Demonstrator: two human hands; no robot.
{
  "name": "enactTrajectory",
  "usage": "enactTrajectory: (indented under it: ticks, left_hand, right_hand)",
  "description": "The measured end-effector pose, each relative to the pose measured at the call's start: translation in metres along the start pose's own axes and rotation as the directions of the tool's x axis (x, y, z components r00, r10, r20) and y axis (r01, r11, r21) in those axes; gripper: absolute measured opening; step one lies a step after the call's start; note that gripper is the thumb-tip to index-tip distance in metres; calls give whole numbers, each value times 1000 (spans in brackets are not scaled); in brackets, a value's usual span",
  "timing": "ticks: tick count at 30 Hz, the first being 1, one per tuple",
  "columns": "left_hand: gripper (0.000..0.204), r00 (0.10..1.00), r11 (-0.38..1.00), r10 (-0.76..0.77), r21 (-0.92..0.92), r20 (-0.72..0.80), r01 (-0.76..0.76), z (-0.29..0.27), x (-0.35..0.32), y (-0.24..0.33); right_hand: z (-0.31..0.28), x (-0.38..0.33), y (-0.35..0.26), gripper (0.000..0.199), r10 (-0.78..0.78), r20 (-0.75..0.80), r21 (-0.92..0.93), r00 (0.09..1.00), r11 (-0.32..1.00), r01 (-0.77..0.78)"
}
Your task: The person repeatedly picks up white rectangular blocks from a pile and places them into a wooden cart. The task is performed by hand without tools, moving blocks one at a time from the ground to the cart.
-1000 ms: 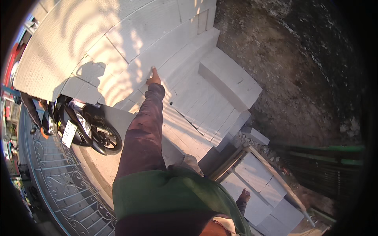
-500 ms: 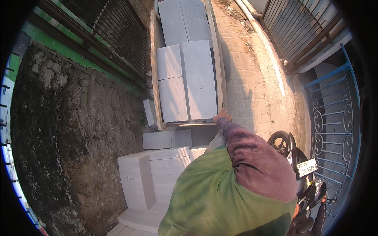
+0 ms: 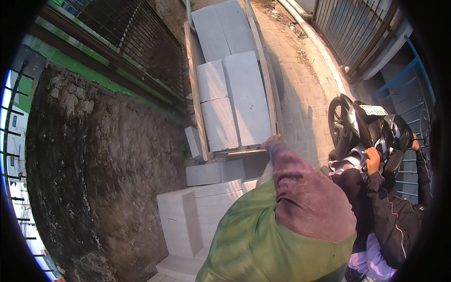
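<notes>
In the head view, your right hand is at the near right corner of the wooden-sided cart; I can't tell how far it's closed or whether it grips; pale blocks lie inside, reaching the near edge; your left hand is out of view

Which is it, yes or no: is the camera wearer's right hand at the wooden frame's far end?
No, the right hand is at the near right corner of the wooden frame, by the pale blocks.
</notes>
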State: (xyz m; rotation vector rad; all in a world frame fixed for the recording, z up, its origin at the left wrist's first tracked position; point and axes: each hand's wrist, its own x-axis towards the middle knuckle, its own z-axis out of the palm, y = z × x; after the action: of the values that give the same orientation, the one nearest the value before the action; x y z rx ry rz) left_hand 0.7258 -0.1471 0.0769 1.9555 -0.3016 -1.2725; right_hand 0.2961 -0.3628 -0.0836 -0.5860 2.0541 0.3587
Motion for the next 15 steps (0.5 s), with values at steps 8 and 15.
enactTrajectory:
  ticks: [8, 15]
  left_hand:
    - [104, 999, 997, 5, 70, 34, -7, 4, -2, 3]
    - [103, 999, 995, 9, 99, 52, -14, 8, -5, 6]
  right_hand:
    - [11, 6, -5, 88, 16, 0, -10, 1000, 1000, -16]
    - [18, 23, -7, 87, -28, -21, -76, 999, 997, 26]
